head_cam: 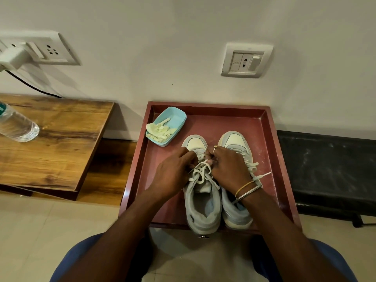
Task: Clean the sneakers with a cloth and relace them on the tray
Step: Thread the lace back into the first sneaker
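Two pale grey-blue sneakers stand side by side on a dark red tray, toes toward the wall. Over the left sneaker both hands work its white lace. My left hand pinches the lace at the shoe's left side, fingers curled. My right hand, with a ring and wrist bangles, pinches the lace from the right. The right sneaker is partly hidden under my right wrist, and its lace ends trail loose to the right. A pale yellow cloth lies in a light blue dish at the tray's far left corner.
A wooden table to the left carries a plastic water bottle. A black bench lies right of the tray. Wall sockets sit on the white wall behind. My knees in blue trousers are at the bottom edge.
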